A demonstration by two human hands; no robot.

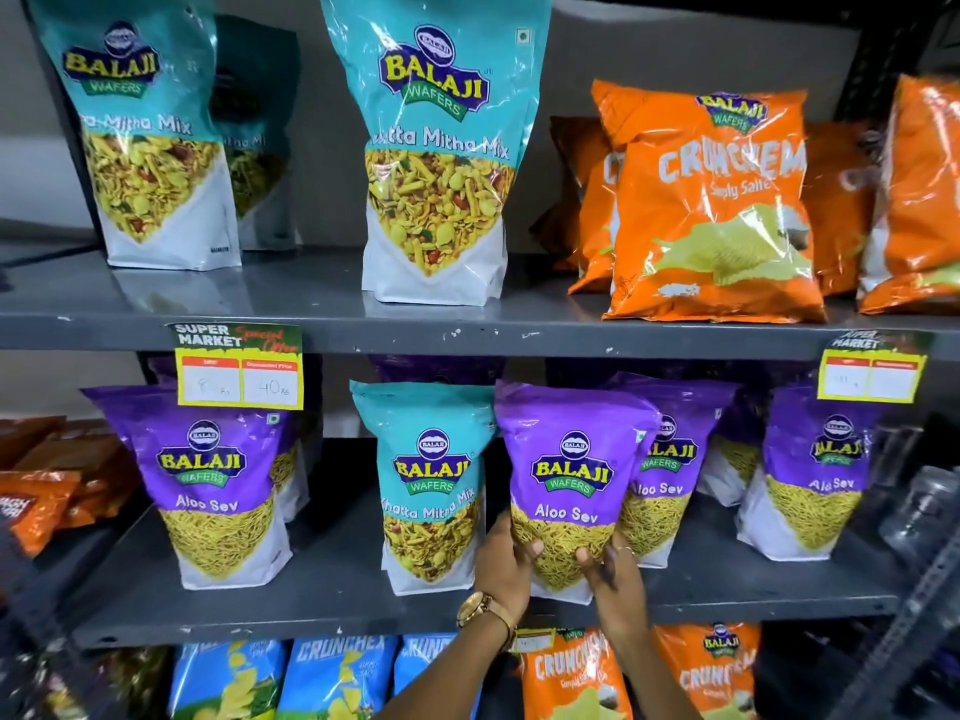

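A purple Aloo Sev pouch (569, 475) stands upright on the middle shelf (322, 610), just right of a teal Khatta Mitha Mix pouch (428, 485). My left hand (506, 561), with a gold watch at the wrist, grips the purple pouch's lower left side, thumb on its front. On the lower right side my right hand (610, 569) holds the same pouch, thumb on the front and a ring on one finger. More Aloo Sev pouches stand behind it and to the right (670, 459).
The upper shelf (291, 330) carries two teal Khatta Mitha Mix pouches (441, 148) and orange Crunchem bags (711, 210). Another Aloo Sev pouch (213, 480) stands at the left. Price tags (239, 366) hang from the shelf edge. Blue and orange chip bags (337, 678) fill the bottom shelf.
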